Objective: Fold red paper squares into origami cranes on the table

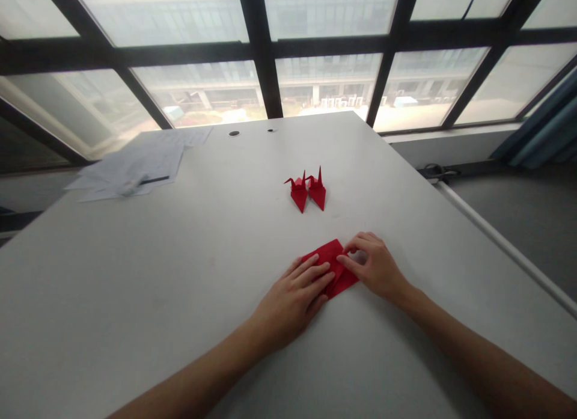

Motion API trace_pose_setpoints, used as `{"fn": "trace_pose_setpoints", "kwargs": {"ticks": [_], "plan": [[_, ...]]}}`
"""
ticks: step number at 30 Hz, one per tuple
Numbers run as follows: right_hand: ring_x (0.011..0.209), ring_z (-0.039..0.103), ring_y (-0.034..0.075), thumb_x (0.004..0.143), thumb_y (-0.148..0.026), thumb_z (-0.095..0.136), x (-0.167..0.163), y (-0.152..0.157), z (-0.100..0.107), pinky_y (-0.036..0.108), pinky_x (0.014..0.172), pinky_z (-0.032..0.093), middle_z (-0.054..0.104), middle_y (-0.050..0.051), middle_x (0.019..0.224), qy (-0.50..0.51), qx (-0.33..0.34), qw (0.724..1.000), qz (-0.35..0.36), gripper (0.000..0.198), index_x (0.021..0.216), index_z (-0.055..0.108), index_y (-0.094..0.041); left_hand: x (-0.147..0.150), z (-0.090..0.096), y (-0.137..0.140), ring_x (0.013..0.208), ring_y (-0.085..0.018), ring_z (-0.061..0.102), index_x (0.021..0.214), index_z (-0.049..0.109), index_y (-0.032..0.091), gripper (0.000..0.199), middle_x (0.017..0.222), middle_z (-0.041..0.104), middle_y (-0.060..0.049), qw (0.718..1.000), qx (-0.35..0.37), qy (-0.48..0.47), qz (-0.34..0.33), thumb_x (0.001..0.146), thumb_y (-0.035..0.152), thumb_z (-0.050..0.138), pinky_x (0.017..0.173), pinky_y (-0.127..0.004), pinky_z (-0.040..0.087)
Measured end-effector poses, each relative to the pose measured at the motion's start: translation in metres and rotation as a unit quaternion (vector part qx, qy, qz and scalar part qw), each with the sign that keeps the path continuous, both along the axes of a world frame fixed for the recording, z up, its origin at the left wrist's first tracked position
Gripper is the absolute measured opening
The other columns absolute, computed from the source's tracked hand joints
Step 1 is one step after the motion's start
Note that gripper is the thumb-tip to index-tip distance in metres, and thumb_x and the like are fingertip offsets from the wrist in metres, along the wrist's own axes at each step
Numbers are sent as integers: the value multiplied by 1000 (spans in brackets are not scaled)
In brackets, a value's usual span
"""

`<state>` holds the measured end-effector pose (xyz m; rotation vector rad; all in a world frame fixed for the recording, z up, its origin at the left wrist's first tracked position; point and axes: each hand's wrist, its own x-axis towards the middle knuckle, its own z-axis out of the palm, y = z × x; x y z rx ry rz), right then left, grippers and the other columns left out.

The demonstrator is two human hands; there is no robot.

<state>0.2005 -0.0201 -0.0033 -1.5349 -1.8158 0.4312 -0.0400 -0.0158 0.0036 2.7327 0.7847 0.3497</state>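
Observation:
A partly folded sheet of red origami paper (pixel 346 279) lies on the white table in front of me. My left hand (pixel 293 296) rests flat across its left part, fingers stretched out and pressing it down, which hides that side. At the paper's right part, my right hand (pixel 375 266) pinches a flap between thumb and index finger. Farther back stand two finished red paper cranes, the left crane (pixel 299 196) and the right crane (pixel 318 195), side by side and pointing the same way.
Several printed sheets (pixel 148 154) overlap at the table's far left, with a dark pen (pixel 154 180) and a small blurry whitish item (pixel 133 186) on them. Two cable holes are near the far edge, one being a dark round hole (pixel 234 133). Windows stand beyond.

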Motion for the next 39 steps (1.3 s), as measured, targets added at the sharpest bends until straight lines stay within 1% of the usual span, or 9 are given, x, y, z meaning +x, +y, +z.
{"fn": "trace_pose_setpoints", "kwargs": {"ticks": [3, 5, 11, 17, 22, 28, 34, 39], "plan": [[85, 56, 23, 79, -27, 76, -8, 5, -2, 37, 80, 40, 64, 2, 81, -46, -21, 998, -35, 16, 74, 62, -23, 0, -1, 1, 144, -25, 40, 144, 49, 28, 44, 146, 55, -2, 1000, 4, -4, -3, 100, 28, 50, 122, -51, 30], [82, 54, 22, 79, -27, 76, -11, 7, -2, 36, 78, 39, 63, 1, 79, -62, -29, 996, -54, 16, 75, 61, -23, 0, -1, 1, 143, -24, 40, 143, 50, 27, 43, 145, 56, -3, 1000, 5, -8, -3, 100, 28, 50, 122, -50, 30], [81, 54, 22, 80, -27, 74, -14, 8, 1, 35, 77, 37, 61, 0, 76, -60, -39, 995, -72, 12, 79, 63, -23, 1, -1, 1, 142, -24, 42, 142, 52, 26, 41, 143, 57, -3, 1000, 13, -18, -3, 101, 28, 48, 121, -50, 32], [82, 54, 22, 80, -28, 74, -14, 8, -1, 35, 77, 36, 63, 1, 77, -55, -33, 996, -63, 13, 76, 62, -23, 0, -2, 1, 142, -23, 42, 141, 53, 28, 41, 147, 53, -3, 1000, 7, -19, -3, 101, 25, 48, 122, -49, 32], [81, 54, 23, 80, -28, 73, -12, 9, -3, 36, 78, 37, 64, 2, 77, -52, -25, 997, -58, 12, 77, 62, -24, -1, -2, 3, 141, -21, 43, 137, 58, 32, 38, 144, 57, 1, 999, -21, -33, 15, 101, 23, 47, 121, -46, 34], [83, 55, 23, 80, -29, 74, -11, 9, -6, 36, 79, 37, 65, 2, 79, -56, -21, 997, -56, 12, 79, 64, -24, 0, -2, 5, 139, -22, 45, 134, 61, 33, 36, 141, 59, 0, 998, -35, -51, 24, 100, 25, 51, 119, -47, 36], [84, 55, 23, 81, -30, 74, -12, 9, -5, 36, 81, 36, 66, 1, 81, -62, -25, 996, -61, 11, 81, 64, -24, 0, -2, 5, 139, -22, 44, 136, 58, 35, 39, 143, 57, 1, 999, -35, -32, 23, 99, 26, 54, 120, -47, 34], [84, 55, 23, 81, -29, 74, -12, 9, -5, 36, 81, 36, 65, 1, 80, -63, -24, 996, -60, 11, 81, 64, -24, 0, -2, 5, 139, -23, 45, 136, 57, 33, 39, 142, 58, 0, 998, -44, -39, 20, 98, 28, 55, 120, -48, 32]]}}
